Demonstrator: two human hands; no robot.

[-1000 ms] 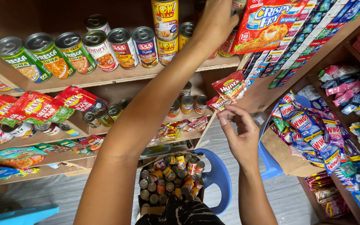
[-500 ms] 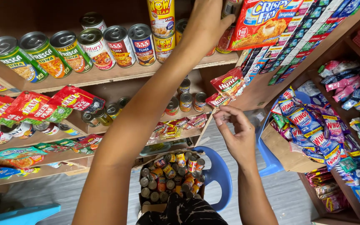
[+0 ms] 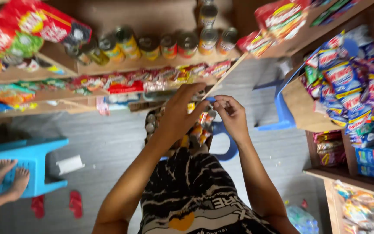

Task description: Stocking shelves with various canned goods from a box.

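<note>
My left hand (image 3: 180,115) and my right hand (image 3: 233,116) meet in front of me, fingertips almost touching. Both hover over an open box of small cans (image 3: 199,131) resting on a blue stool (image 3: 229,149). The left hand's back faces me and its fingers bend down toward the box. The right hand's fingers are pinched together; whether anything small sits between them I cannot tell. A row of tins (image 3: 152,43) lines the wooden shelf beyond the hands.
Shelves of red snack packets (image 3: 35,26) run along the left, and hanging sachets (image 3: 343,82) fill the right shelf. A blue chair (image 3: 282,108) stands beyond the box. Another person's bare feet (image 3: 9,175) rest on a light blue stool (image 3: 37,164), with red sandals (image 3: 75,203) beside it.
My left arm has come down from the top shelf of tins to meet the right hand over the box. The view has tilted downward toward the floor.
</note>
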